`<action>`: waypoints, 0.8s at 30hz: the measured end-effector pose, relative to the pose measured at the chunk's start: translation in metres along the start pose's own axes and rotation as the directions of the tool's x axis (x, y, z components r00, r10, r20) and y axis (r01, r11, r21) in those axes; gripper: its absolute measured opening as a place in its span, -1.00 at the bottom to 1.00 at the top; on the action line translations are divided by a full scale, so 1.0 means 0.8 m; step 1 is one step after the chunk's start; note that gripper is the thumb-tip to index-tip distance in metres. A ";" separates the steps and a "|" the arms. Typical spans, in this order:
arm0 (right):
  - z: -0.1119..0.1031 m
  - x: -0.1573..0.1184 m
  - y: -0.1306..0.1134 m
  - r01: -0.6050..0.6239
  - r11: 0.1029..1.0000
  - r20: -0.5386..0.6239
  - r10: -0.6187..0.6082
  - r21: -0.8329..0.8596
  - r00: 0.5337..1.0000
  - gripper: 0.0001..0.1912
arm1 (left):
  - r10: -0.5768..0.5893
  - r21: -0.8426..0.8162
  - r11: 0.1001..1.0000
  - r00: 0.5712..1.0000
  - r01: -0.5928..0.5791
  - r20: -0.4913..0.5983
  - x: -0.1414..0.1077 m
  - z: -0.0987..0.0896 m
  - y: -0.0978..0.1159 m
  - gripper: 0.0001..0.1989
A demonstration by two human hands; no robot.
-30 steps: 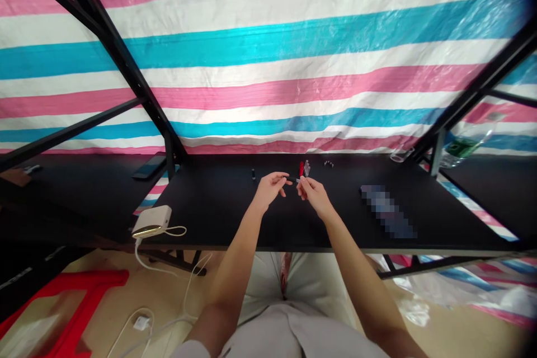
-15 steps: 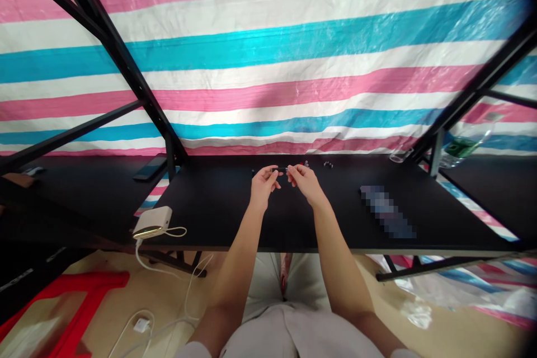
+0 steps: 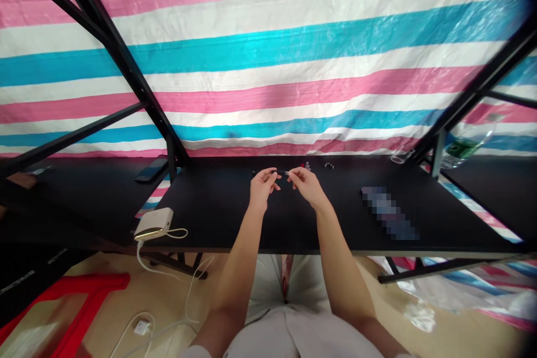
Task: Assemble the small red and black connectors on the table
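A short, thin black rod [image 3: 281, 172] with a pale or clear tip spans the gap between my two hands, just over the black table [image 3: 218, 201]. My left hand [image 3: 262, 185] pinches its dark end between thumb and fingers. At the paler end, the fingertips of my right hand [image 3: 305, 183] close on it. The rod's exact kind is too small to make out. Behind my right hand lie several small red and clear pieces [image 3: 307, 166], partly hidden by it. A little farther right is a small dark-and-white ring-shaped item [image 3: 329, 166].
A white box-like device [image 3: 157, 219] with a cable sits at the table's left front corner. On the right lies a pixelated phone-shaped object [image 3: 388, 212]. A clear cup [image 3: 401, 154] stands at the back right. Black frame bars [image 3: 138, 86] flank the table; a red stool [image 3: 90, 285] is lower left.
Both hands keep their pinch on the rod, with only a very slight shift of the fingers. The whole view has moved a little; nothing was put down or picked up.
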State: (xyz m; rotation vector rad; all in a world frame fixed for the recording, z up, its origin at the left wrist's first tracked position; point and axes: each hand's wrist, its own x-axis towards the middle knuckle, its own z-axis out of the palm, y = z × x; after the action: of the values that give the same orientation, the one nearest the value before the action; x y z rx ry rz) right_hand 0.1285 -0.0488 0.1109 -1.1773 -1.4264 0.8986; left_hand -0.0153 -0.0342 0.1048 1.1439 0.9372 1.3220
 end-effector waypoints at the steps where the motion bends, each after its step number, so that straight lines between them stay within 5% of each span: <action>1: 0.000 0.000 0.002 0.000 1.000 -0.001 0.000 0.003 1.000 -0.71 | -0.006 0.000 1.000 1.000 0.006 -0.002 0.000 0.000 0.000 -0.58; 9: -0.006 -0.005 0.001 -0.009 1.000 -0.040 0.009 0.006 0.999 -0.68 | -0.026 -0.024 0.999 0.994 0.023 -0.109 0.000 0.004 0.006 -0.62; 24: -0.008 0.002 0.007 -0.031 0.994 0.085 0.040 -0.109 0.996 -0.70 | -0.004 0.011 1.000 0.999 0.003 0.048 0.004 -0.009 0.004 -0.64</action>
State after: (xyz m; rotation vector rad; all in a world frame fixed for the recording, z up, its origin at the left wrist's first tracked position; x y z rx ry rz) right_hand 0.1361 -0.0467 0.1073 -1.2604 -1.5446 0.9166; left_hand -0.0225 -0.0305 0.1068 1.1769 0.9123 1.2825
